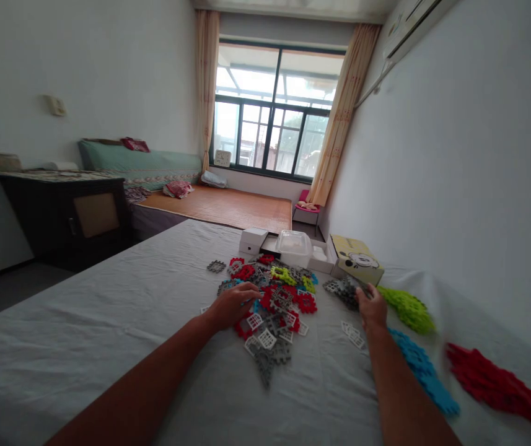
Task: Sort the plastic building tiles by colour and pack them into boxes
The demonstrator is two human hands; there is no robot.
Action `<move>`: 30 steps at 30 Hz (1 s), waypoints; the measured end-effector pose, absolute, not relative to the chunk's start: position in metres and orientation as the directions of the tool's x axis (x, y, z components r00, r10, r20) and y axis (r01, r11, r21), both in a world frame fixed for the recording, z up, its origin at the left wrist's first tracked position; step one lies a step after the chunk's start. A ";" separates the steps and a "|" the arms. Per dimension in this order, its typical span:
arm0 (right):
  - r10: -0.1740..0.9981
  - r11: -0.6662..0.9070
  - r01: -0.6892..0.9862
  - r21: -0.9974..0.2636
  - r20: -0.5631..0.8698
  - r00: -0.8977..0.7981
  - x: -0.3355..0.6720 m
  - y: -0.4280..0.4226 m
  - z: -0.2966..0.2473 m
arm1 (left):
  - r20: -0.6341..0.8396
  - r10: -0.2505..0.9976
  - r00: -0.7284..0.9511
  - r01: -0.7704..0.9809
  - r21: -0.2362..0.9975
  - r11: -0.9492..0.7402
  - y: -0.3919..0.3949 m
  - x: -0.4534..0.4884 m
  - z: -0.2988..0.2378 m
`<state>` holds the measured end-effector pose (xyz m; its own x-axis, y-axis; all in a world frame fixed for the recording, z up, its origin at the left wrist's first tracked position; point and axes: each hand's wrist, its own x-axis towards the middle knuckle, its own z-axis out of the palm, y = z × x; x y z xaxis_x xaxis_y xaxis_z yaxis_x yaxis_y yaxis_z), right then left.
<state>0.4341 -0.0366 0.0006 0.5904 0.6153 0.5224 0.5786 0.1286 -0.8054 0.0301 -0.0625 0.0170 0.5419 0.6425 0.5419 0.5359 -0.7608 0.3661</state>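
Left hand [232, 305] at the pile [284, 297], right hand [373, 307] by the grey pieces [345, 291], can't tell if either's gripping, but I'd go light so nothing scatters.

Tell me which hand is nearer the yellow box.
Right. The right hand is just on the near side of the yellow box, at the gray pieces; the left hand is farther off, at the mixed pile.

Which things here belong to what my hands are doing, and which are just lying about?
Apparently in the job:
mixed plastic pile at the left hand
gray pieces at the right hand
green heap, blue heap, red heap

Apparently just around:
clock
pink chair
dark cabinet
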 end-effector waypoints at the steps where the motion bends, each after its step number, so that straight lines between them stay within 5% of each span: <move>1: 0.592 0.111 0.591 -0.799 0.531 0.607 0.432 -0.036 0.002 | 0.540 0.644 0.541 0.538 0.367 -0.759 -0.062 0.030 0.017; 4: 0.640 0.095 0.648 -0.756 0.545 0.542 0.413 -0.037 0.009 | 0.525 0.657 0.541 0.552 0.368 -0.748 -0.062 0.029 0.019; 8: 0.904 0.277 0.722 -0.634 0.426 0.028 0.370 -0.047 0.010 | 0.506 0.668 0.546 0.565 0.366 -0.740 -0.065 0.029 0.022; 14: 0.886 0.411 0.762 -0.501 0.418 -0.203 0.332 -0.058 -0.001 | 0.486 0.678 0.551 0.593 0.344 -0.728 -0.068 0.028 0.027; 23: 0.928 0.373 0.451 -0.811 0.339 -0.158 0.318 -0.061 0.006 | 0.483 0.668 0.565 0.581 0.342 -0.739 -0.073 0.029 0.029; 30: 0.925 0.301 0.131 -0.945 0.255 -0.281 0.308 -0.066 0.013 | 0.421 0.622 0.661 0.507 0.361 -0.783 -0.075 0.030 0.028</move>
<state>0.3083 -0.0663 0.0128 -0.2810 0.9251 0.2553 0.1313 0.3006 -0.9447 0.0300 -0.0751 0.0283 0.6606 0.6218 0.4207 0.5069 -0.7828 0.3610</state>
